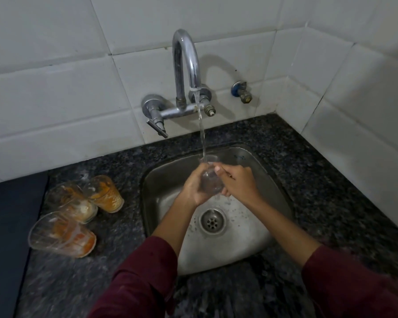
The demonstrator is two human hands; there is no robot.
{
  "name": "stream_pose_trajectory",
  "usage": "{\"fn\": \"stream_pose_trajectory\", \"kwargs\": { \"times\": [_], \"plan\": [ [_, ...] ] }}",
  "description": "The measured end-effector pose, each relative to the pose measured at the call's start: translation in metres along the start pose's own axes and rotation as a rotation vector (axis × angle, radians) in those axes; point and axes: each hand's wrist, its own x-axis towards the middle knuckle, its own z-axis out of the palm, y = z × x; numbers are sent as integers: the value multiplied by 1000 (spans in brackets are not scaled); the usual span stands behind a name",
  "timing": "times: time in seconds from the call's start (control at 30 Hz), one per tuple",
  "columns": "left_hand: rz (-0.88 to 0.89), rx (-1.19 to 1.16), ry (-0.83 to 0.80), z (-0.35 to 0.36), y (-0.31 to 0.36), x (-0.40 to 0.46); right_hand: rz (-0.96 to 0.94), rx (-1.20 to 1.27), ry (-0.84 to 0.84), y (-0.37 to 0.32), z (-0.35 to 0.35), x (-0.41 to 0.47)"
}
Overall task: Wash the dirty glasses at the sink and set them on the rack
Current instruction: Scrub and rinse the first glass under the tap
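Note:
A clear glass (210,176) is held upright over the steel sink (271,180), its mouth under the stream of water from the chrome tap (185,63). My left hand (197,185) wraps its left side and my right hand (238,182) wraps its right side, so both grip it. Three dirty glasses with orange residue stand on the counter to the left of the sink: one at the back (107,193), one in the middle (71,201) and one nearest me (61,235).
The dark speckled granite counter (319,191) surrounds the sink. A dark blue mat or board (7,226) lies at the far left. White tiled walls meet in a corner at the right, with a small valve (241,90) on the back wall. The sink drain (213,222) shows below my hands.

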Motion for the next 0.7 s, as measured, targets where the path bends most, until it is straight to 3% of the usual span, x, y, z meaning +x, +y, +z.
{"fn": "stream_pose_trajectory", "kwargs": {
  "times": [0.13, 0.33, 0.53, 0.7],
  "plan": [
    [189, 224, 160, -2, -10, 1, 142, 186, 12, 18, -10, -5],
    [399, 606, 152, -8, -13, -2, 292, 320, -41, 30, -7, -10],
    [491, 742, 187, -21, -20, -16, 254, 460, -192, 24, 8, -12],
    [551, 898, 247, -39, -22, -26, 156, 339, -269, 26, 25, -16]
  ]
}}
